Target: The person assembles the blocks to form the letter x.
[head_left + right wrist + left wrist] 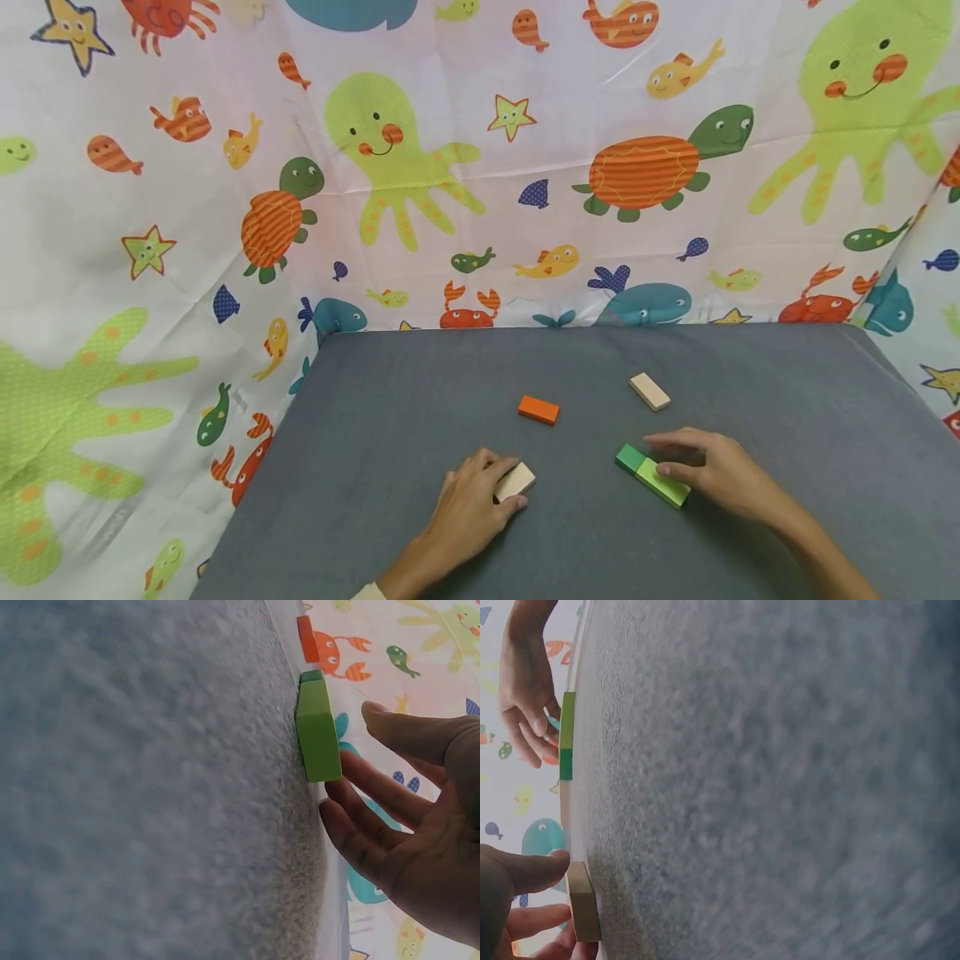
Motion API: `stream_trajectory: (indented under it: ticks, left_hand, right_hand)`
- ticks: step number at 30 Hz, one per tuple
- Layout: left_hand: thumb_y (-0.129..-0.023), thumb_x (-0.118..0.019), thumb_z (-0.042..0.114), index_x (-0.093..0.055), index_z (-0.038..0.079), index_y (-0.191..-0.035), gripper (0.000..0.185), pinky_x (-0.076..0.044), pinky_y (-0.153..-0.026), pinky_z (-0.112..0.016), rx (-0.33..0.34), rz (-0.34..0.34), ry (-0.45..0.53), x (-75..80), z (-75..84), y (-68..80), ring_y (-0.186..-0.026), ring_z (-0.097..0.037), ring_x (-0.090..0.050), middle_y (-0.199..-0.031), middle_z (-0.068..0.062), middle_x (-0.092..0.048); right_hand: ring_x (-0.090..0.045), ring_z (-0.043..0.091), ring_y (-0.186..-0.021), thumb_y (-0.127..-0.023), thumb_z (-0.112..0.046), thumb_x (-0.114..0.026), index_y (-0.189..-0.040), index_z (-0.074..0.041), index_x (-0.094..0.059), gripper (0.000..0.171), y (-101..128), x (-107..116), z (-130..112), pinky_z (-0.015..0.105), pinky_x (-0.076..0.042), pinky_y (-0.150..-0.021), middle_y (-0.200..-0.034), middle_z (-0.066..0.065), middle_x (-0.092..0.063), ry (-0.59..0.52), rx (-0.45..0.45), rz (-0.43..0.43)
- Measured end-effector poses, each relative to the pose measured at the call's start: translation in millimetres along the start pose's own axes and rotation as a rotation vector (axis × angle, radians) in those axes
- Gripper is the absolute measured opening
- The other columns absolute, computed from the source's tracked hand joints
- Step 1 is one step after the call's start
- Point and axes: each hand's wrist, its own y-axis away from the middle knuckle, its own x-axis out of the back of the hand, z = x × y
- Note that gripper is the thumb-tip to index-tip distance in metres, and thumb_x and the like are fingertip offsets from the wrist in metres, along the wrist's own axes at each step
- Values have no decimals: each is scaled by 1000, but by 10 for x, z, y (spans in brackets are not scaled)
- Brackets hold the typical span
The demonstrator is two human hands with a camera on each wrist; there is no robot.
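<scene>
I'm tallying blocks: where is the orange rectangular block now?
In the head view, the orange rectangular block lies on the grey cloth-covered table, beyond the pale rectangular wooden block by the left hand, left of the farther pale block.

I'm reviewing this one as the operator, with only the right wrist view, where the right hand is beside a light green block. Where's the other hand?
Observer: In the head view, the left hand has its thumb and fingers around a wooden block.

Operator: Any other plain wood out there?

Observer: Yes, a second plain block lies farther back, to the right of the orange block.

Operator: Total blocks?

Observer: Five, counting the light green block and dark green block.
</scene>
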Motion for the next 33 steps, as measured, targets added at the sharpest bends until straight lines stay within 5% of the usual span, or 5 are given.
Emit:
stream_trajectory:
  ticks: [18,33]
  left_hand:
    - [-94,-82,30,-73,22,-138,46,-35,-75,-27,26,-14,-33,7,15,30,-95,-8,-57,-115,6,-65]
    - [-93,-82,31,-73,24,-138,46,-36,-73,-27,38,-27,-46,1,10,31,-93,-8,-57,-114,5,-65]
  right_hand:
    - [-63,-1,-96,-95,-26,-81,-123,-19,-80,29,-126,-6,52,26,-55,-82,-115,-4,-75,41,93,-27]
    - [-67,5,-103,-95,-25,-81,-113,-22,-83,18,-209,-44,73,26,-55,-81,-115,-3,-77,52,112,-66]
